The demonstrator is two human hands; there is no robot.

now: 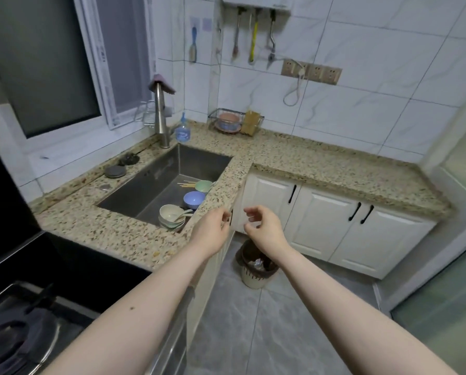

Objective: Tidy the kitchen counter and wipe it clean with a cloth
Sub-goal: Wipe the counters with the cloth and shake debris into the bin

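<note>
Both arms reach out toward 12 o'clock over the counter's (302, 155) corner. The left hand (213, 228) and right hand (264, 226) hang near each other, fingers loosely curled, holding nothing. A cloth (161, 82) drapes over the faucet (161, 117) at 11 o'clock; bowls (172, 216) sit in the sink (145, 185) below.

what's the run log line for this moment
left hand: empty | right hand: empty | cloth: on faucet | bowls: in sink

No legible text anywhere; label on blue bottle (182, 133) by sink too blurred to read.
</note>
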